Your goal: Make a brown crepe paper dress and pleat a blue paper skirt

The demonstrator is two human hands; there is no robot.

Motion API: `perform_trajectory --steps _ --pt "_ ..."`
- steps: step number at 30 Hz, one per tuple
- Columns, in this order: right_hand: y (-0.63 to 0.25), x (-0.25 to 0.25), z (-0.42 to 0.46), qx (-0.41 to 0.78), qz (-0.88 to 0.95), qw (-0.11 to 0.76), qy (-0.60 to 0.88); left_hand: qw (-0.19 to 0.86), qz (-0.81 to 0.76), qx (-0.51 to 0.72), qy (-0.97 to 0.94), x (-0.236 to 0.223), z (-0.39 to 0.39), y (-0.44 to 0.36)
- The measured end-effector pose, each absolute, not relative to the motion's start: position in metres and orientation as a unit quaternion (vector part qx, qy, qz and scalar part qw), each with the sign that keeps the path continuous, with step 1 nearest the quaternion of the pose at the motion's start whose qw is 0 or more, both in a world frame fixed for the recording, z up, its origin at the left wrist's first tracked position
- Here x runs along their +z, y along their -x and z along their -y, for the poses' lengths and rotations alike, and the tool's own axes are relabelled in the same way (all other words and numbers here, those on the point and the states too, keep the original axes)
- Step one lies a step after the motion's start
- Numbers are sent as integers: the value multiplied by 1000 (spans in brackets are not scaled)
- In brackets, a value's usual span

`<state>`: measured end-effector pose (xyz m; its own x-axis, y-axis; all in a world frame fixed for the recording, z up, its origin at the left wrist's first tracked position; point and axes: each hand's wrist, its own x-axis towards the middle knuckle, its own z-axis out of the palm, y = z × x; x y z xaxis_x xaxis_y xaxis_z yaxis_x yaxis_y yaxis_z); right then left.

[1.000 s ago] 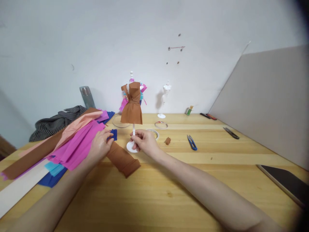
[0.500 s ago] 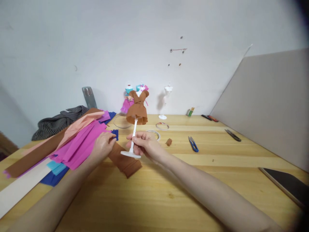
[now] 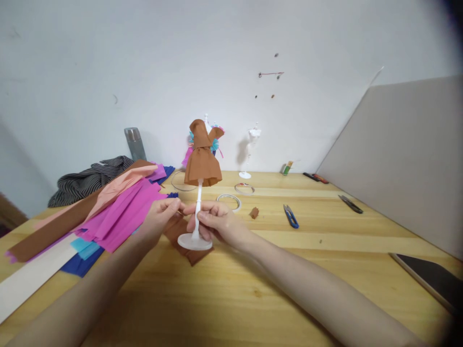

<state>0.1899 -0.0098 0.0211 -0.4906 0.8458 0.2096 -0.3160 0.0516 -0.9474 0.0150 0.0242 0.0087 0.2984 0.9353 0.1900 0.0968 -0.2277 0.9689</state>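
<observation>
My right hand [image 3: 219,219] grips the white stem of a small dress form [image 3: 198,207], lifted off the table with its round base hanging below my fingers. A brown crepe-paper dress [image 3: 203,164] with a gathered waist and flared skirt covers the form. Close to the stem on the left is my left hand [image 3: 161,217], thumb and fingertips pressed together; whatever they pinch, if anything, is hidden. Beneath the hands lies a folded brown paper strip [image 3: 191,256], partly covered. Behind my left fingers, a blue pleated piece [image 3: 172,195] shows at its edge.
Coloured crepe paper [image 3: 119,212] and a striped cloth [image 3: 94,180] pile up at left, near a flask [image 3: 135,144]. Tape rolls [image 3: 231,196], a brown scrap [image 3: 254,212], blue snips [image 3: 291,217], a bare white dress form [image 3: 254,137] and a phone-like slab [image 3: 427,277] lie rightward.
The dress form has been lifted and turned in my right hand, showing the dress from another side. My left hand has moved right, from the blue pleated piece towards the stem.
</observation>
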Motion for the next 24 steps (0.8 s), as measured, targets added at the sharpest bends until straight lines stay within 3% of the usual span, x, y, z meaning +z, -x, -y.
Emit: perform_trajectory --steps 9,13,17,24 --pt "-178 7 11 490 647 432 394 473 -395 504 -604 17 4 -35" --pt "-175 4 14 445 650 425 445 534 -388 505 -555 18 11 -42" --pt "-175 9 18 411 671 412 459 604 -357 495 -512 17 13 -43" --pt "-179 8 17 378 713 395 439 632 -327 489 -504 11 7 -40"
